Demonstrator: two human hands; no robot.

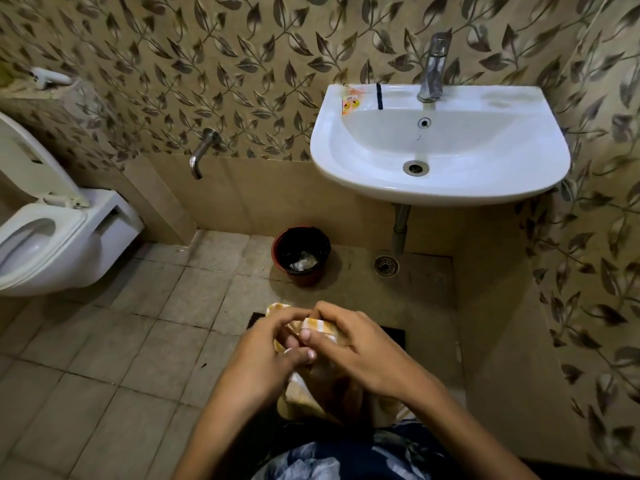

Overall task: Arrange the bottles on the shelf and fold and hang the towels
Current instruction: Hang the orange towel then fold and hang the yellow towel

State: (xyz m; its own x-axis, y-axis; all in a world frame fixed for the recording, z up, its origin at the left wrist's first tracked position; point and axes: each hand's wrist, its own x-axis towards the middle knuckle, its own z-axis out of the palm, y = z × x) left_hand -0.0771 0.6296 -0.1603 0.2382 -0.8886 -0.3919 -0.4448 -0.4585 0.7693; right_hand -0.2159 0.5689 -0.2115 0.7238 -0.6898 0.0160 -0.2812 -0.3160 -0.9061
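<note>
In the lower centre of the frame, the left hand (268, 355) and the right hand (360, 344) both pinch a yellow-and-white towel (320, 329) with curled fingers. It looks soft, light and limp, so I judge it best held by its edges or corners.

Both forearms are bare, no sleeve reaching down to the wrists, and neither the left hand (256, 355) nor the right hand (360, 348) wears a ring, watch or band. Lower down, the garment (346, 455) is dark navy with pale grey-white patches (a leafy or floral print, perhaps).
</note>
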